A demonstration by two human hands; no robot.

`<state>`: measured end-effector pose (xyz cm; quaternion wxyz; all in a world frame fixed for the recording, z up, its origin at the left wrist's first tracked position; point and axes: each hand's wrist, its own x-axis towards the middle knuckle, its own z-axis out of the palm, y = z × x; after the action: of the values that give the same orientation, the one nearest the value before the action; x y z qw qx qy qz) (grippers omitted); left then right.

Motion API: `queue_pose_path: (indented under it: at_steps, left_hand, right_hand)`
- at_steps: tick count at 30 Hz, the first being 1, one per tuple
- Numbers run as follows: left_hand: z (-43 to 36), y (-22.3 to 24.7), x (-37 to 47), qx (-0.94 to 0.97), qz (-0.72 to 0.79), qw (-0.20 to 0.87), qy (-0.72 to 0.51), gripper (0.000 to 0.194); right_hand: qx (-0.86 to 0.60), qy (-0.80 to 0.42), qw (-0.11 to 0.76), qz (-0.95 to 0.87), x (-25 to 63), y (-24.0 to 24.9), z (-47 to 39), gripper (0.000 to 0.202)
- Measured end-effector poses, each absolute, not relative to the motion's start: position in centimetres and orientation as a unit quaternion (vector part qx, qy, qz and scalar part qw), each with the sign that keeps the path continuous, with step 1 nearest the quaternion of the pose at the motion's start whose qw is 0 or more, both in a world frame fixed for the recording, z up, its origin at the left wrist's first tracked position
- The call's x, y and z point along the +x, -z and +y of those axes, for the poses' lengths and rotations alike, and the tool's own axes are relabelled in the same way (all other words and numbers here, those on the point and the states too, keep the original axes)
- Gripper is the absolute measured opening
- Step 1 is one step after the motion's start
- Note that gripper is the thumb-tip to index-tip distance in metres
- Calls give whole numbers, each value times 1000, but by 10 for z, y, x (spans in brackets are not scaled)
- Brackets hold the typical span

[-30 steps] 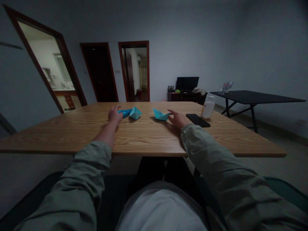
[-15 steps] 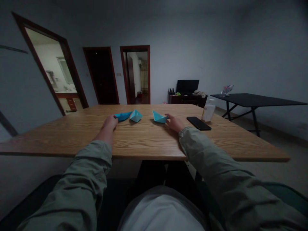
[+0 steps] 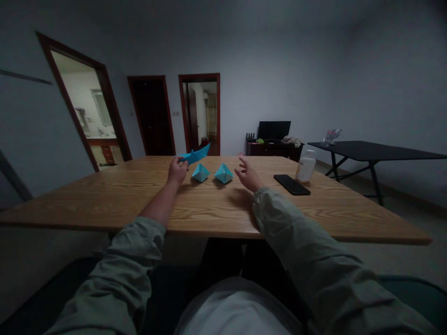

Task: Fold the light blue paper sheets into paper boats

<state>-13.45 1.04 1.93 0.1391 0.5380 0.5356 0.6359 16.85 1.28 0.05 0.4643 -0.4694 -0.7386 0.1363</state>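
Pinched in my left hand (image 3: pixel 178 170) is a blue paper boat (image 3: pixel 195 154), raised off the table with its far tip angled up to the right. Two lighter blue paper boats stand side by side on the wood between my hands: the left light blue boat (image 3: pixel 200 173) and the right light blue boat (image 3: pixel 223 174). My right hand (image 3: pixel 248 174) hovers just right of the latter, fingers apart and holding nothing.
The wooden table (image 3: pixel 209 214) stretches across in front of me. Right of my right hand lie a black phone (image 3: pixel 292 184) and a white-capped clear bottle (image 3: pixel 306 166). Farther off stand a black folding table (image 3: pixel 370 151) and a cabinet with a monitor (image 3: pixel 274 130).
My left hand has lifted the blue boat and moved right. The right light blue boat has been turned and set nearer the other one; my right hand has let go of it.
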Motion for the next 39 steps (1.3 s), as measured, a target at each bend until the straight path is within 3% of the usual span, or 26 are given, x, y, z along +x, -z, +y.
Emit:
queue_pose_path:
  at_steps: [6,11,18,23,26,33,39]
  left_hand:
    - [-4,-35,-75,572,400,374,-611,18]
    - [-14,-34,-47,595,365,419,-580,18]
    - [-24,-21,-37,575,325,417,-624,65]
    - [-26,-23,-44,521,274,457,-667,86]
    - [-24,-23,-47,463,250,505,-684,82]
    - [-16,-14,-42,449,283,548,-647,39]
    - [-9,-10,-40,464,335,510,-642,36]
  right_hand:
    - [-412,-452,533,-584,173,-23,-3,60]
    - [-343,-524,572,-529,168,-23,-5,46]
    - [-368,-512,562,-535,163,-13,-2,28]
    - [-358,-507,552,-556,154,-9,-6,25]
    - [-359,-489,546,-578,145,-3,-7,24]
    - [-392,-344,522,-676,134,10,-2,28]
    - [-399,-215,442,-774,133,13,-6,33]
